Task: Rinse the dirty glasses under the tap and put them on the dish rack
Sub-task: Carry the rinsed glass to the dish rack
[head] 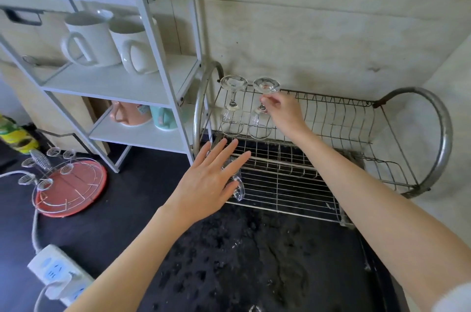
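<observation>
Right hand (283, 110) pinches stem of inverted wine glass (263, 107) on dish rack (331, 117) | second glass (233, 105) just left | left hand (211, 176), fingers straight, over clear mug (238, 188) below.

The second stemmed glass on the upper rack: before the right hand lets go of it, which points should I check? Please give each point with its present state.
1. Second stemmed glass upside down, bowl on the upper tier of the dish rack: ok.
2. Right hand holds it at the stem under the foot: ok.
3. Gap to the first stemmed glass beside it: narrow, bowls look apart; cannot tell for sure.
4. Rim seated flat on the wires: cannot tell.
5. Left hand flat over the glass mug on the lower tier, away from the stems: ok.
6. Wet countertop below: not ok if a glass slips.
</observation>
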